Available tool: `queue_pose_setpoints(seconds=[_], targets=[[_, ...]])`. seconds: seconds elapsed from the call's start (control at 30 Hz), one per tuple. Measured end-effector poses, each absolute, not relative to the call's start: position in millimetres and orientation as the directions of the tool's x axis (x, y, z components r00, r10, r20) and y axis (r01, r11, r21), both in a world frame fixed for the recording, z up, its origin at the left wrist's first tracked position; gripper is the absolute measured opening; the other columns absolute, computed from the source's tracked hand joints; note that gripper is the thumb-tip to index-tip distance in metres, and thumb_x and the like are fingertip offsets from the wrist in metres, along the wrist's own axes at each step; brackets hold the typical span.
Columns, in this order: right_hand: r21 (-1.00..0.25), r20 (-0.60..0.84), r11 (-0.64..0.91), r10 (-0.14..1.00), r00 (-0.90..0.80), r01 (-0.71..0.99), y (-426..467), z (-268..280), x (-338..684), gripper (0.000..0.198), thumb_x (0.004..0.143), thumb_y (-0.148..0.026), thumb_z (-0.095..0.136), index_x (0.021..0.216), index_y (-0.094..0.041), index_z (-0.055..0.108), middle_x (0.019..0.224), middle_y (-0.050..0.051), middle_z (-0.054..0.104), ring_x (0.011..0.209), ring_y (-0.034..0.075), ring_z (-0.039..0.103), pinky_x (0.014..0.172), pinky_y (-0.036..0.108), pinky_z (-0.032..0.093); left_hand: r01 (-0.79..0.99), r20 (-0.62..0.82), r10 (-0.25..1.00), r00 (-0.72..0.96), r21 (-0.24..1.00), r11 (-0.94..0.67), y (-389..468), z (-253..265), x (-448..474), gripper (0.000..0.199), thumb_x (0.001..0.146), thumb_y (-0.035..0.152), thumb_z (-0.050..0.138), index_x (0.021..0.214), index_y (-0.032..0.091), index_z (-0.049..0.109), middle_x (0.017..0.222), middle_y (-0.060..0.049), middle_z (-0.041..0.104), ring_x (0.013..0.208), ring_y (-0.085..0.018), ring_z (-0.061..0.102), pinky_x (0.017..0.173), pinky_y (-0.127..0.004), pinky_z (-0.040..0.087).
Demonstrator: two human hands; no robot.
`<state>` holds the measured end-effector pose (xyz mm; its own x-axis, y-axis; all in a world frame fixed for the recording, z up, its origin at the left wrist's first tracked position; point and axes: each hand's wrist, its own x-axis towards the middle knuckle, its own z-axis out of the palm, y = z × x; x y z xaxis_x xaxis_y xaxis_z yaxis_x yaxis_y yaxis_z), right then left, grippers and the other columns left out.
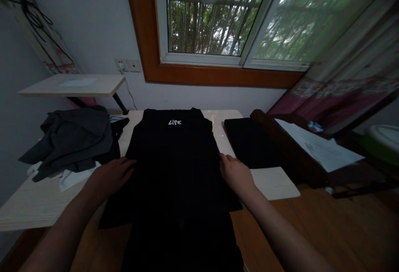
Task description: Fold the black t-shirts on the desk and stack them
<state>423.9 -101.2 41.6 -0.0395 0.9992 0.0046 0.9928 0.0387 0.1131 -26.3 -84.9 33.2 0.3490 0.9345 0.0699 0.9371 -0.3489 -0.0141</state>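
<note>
A black T-shirt [177, 164] lies spread over the table, with small white print near its far end. Its near part hangs past the table's front edge, where it merges with dark cloth below. At the shirt's left side, my left hand [112, 176] is closed on the edge, its fingertips partly lost against the black fabric. My right hand [237, 175] pinches the opposite side at about the same height, fingers curled. A bit of yellow shows at the shirt's upper right edge.
On the left, a heap of dark grey and white clothes [75, 139] sits below a raised shelf [71, 85]. Folded black cloth [249, 141] lies on the table [274, 182] at right, next to a brown armrest with a paper sheet [314, 145]. A window [218, 18] is behind.
</note>
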Motion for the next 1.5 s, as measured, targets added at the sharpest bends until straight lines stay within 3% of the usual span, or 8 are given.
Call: queue_pose_setpoints(seconds=[0.13,0.27,0.47,0.67,0.87,1.1,1.23,1.5], targets=[[0.023,0.179,0.148,0.972,-0.15,0.989,-48.9,37.1,408.8,0.042,0.103,-0.025,0.036,0.136,-0.013,0.058,0.124,0.018,0.066,0.114,0.027,0.061,0.101,0.036,0.046,0.923,0.177,0.907,0.382,-0.017,-0.385,-47.4,32.4,-4.1,0.041,0.099,0.034,0.041,0.129,0.022,0.067,0.127,-0.009,0.069,0.115,-0.026,0.064,0.102,-0.041,0.05],[-0.108,0.201,0.23,0.958,-0.205,0.967,8.4,12.3,382.4,0.047,0.103,-0.028,0.036,0.141,-0.006,0.054,0.148,0.02,0.052,0.136,0.027,0.049,0.116,0.037,0.036,0.94,0.224,0.922,0.316,0.059,-0.336,1.0,15.7,28.5,0.048,0.099,0.032,0.038,0.135,0.012,0.062,0.141,-0.013,0.062,0.134,-0.026,0.054,0.116,-0.042,0.04],[-0.142,0.197,0.142,0.974,-0.113,0.98,46.9,-17.1,372.4,0.062,0.104,-0.044,0.039,0.15,-0.002,0.042,0.161,0.022,0.035,0.15,0.03,0.031,0.122,0.045,0.024,0.97,0.282,0.947,0.154,0.137,-0.199,42.6,-15.7,48.1,0.052,0.099,0.031,0.036,0.141,0.007,0.055,0.151,-0.015,0.052,0.146,-0.027,0.04,0.122,-0.045,0.031],[-0.101,0.154,0.093,0.985,-0.077,0.991,40.4,-20.9,411.3,0.067,0.105,-0.051,0.032,0.154,-0.006,0.038,0.164,0.018,0.03,0.153,0.027,0.026,0.124,0.042,0.021,0.963,0.287,0.935,0.209,0.108,-0.248,34.1,-27.1,34.4,0.052,0.101,0.037,0.037,0.146,0.016,0.051,0.157,-0.01,0.045,0.149,-0.026,0.037,0.123,-0.049,0.028],[-0.119,0.212,0.106,0.974,-0.079,0.987,34.8,-17.3,434.2,0.056,0.106,-0.043,0.031,0.148,-0.008,0.047,0.159,0.015,0.04,0.148,0.025,0.035,0.122,0.042,0.025,0.962,0.281,0.936,0.214,0.108,-0.252,27.5,-22.7,33.3,0.05,0.101,0.036,0.037,0.144,0.017,0.054,0.156,-0.011,0.047,0.148,-0.026,0.038,0.123,-0.048,0.029],[-0.232,0.321,0.107,0.947,-0.028,0.967,43.2,-4.4,443.2,0.042,0.103,-0.021,0.032,0.138,-0.013,0.054,0.131,0.012,0.066,0.121,0.022,0.059,0.106,0.032,0.043,0.961,0.283,0.936,0.208,0.117,-0.25,27.8,-21.5,33.7,0.047,0.1,0.035,0.039,0.141,0.02,0.057,0.154,-0.009,0.051,0.146,-0.027,0.04,0.121,-0.049,0.031],[-0.19,0.286,0.14,0.955,-0.081,0.972,50.5,4.1,449.6,0.04,0.101,-0.016,0.035,0.136,-0.014,0.054,0.119,0.012,0.07,0.113,0.023,0.06,0.097,0.03,0.045,0.959,0.283,0.933,0.221,0.111,-0.261,28.2,-21.4,32.8,0.047,0.101,0.036,0.039,0.141,0.019,0.057,0.154,-0.008,0.05,0.146,-0.027,0.04,0.121,-0.049,0.031],[0.139,0.139,0.352,0.919,-0.37,0.926,50.6,28.4,464.9,0.035,0.097,-0.014,0.046,0.129,-0.016,0.059,0.119,0.012,0.07,0.111,0.028,0.056,0.091,0.034,0.041,0.957,0.274,0.935,0.225,0.121,-0.265,29.2,-20.7,32.1,0.047,0.1,0.035,0.04,0.141,0.019,0.057,0.153,-0.008,0.052,0.145,-0.028,0.041,0.121,-0.05,0.032]])
